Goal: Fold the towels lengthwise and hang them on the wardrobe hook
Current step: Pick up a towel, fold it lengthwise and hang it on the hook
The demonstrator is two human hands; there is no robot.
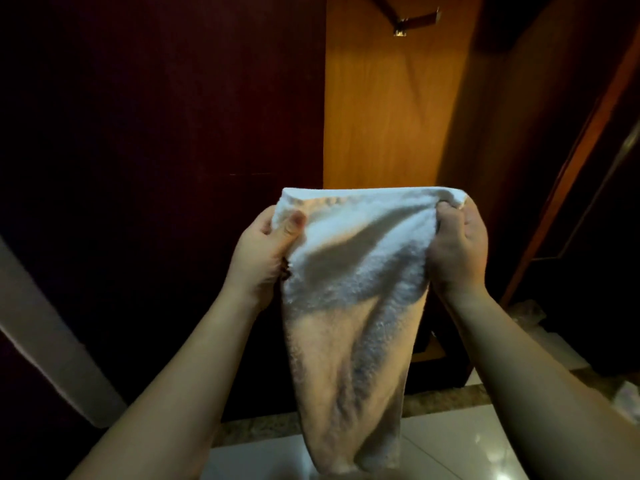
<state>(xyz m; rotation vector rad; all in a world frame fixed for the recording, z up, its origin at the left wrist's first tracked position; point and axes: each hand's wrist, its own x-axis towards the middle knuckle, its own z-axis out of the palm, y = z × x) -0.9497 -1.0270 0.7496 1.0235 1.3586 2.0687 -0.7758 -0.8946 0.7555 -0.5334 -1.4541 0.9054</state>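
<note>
A white terry towel point(353, 289) hangs in front of me, folded into a long narrow strip that tapers toward the floor. My left hand point(266, 251) pinches its upper left corner, thumb on the front. My right hand point(457, 244) grips the upper right corner with curled fingers. The top edge is stretched level between both hands. High above, a metal hook point(403, 27) sticks out from the lit wooden wardrobe panel point(381, 116); nothing hangs on it.
A dark wardrobe door point(156, 116) fills the left side. Another wooden door point(571, 150) stands open at the right. Pale glossy floor tiles point(450, 445) lie below, with whitish items point(627, 400) on the floor at the far right.
</note>
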